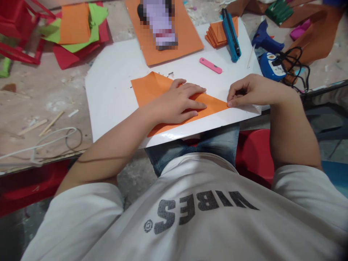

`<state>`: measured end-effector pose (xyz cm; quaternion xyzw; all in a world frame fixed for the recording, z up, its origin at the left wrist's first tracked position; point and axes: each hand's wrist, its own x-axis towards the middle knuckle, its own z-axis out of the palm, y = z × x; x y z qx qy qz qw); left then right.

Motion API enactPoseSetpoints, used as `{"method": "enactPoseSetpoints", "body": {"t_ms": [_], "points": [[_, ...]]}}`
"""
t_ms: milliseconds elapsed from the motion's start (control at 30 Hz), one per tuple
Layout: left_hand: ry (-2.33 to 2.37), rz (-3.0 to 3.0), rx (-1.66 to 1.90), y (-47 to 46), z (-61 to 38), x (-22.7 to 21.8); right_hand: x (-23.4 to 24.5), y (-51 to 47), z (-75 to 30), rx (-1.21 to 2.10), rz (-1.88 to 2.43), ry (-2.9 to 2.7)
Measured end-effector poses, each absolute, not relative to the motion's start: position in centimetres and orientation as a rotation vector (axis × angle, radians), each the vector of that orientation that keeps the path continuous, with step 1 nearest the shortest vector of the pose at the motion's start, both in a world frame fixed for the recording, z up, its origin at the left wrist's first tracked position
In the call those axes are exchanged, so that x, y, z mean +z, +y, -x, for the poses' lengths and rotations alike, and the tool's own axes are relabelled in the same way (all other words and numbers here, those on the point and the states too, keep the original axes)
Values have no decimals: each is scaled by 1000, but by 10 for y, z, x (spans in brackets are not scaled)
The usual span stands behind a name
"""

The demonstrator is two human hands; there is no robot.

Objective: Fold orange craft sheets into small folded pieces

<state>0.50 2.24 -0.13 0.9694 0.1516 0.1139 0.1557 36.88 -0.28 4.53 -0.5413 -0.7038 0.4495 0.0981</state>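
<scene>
A sheet of orange paper [148, 88], folded to a long point on the right, lies on a white board [108, 79] in front of me. My left hand [185, 99] rests flat across its middle with the fingers spread. At the paper's right tip, my right hand [241, 92] pinches the corner between thumb and forefinger, the other fingers curled in. Beyond the hands lies a small pink cutter [210, 65]. Farther back, a blue utility knife [231, 34] leans across a stack of small orange papers [216, 34].
A larger orange sheet [185, 47] bears a blurred-out item. Blue glue gun [266, 38] and a blue corded device [273, 67] sit at the right. Coloured papers [74, 25] and a red toy-like chair [19, 21] stand at the back left; wooden sticks [51, 123] and a white cable [51, 139] lie left.
</scene>
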Motion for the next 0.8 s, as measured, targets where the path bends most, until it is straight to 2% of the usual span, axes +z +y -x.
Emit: {"method": "enactPoseSetpoints", "body": {"t_ms": [167, 800], "points": [[432, -2761, 330, 22, -5, 0, 44, -3, -371, 1301, 1516, -2177], [473, -2662, 354, 18, -6, 4, 51, -11, -363, 1285, 1642, -2136]]}}
